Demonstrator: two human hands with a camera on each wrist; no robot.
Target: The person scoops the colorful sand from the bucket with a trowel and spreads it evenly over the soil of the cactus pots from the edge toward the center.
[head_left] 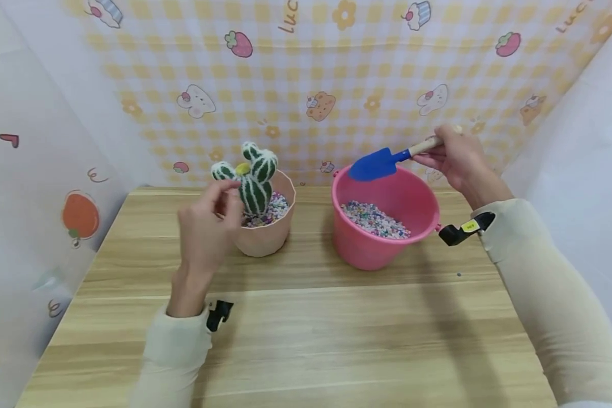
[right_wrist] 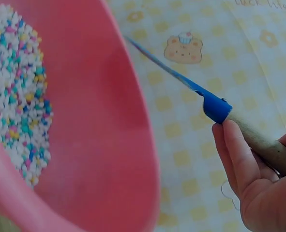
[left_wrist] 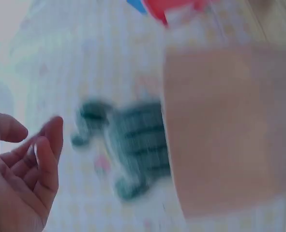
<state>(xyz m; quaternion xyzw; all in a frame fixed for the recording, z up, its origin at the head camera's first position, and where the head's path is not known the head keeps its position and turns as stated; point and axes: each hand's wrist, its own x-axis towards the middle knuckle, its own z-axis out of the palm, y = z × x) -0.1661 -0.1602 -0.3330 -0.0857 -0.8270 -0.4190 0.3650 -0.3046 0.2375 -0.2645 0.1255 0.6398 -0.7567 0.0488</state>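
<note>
My right hand [head_left: 459, 156] grips the wooden handle of a small trowel [head_left: 374, 164], whose blue blade hangs over the back rim of a pink bucket [head_left: 349, 235]. Multicoloured pebbles [right_wrist: 22, 96] cover the bucket's bottom. On the left, my left hand [head_left: 209, 224] is raised in front of a knitted cactus [head_left: 255, 195], green with white stripes and a yellow piece on top. That hand's fingers are loosely bent with nothing between them, apart from the cactus in the left wrist view. The cactus stands upright in a pale pink pot [head_left: 265, 241] among similar pebbles [head_left: 277, 209].
Both containers stand at the back of a wooden table [head_left: 306, 340], with a gap between them. Close behind hangs a yellow checked cloth [head_left: 296, 73]. One stray pebble [head_left: 459, 275] lies right of the bucket. White printed sheets [head_left: 25, 170] line the sides.
</note>
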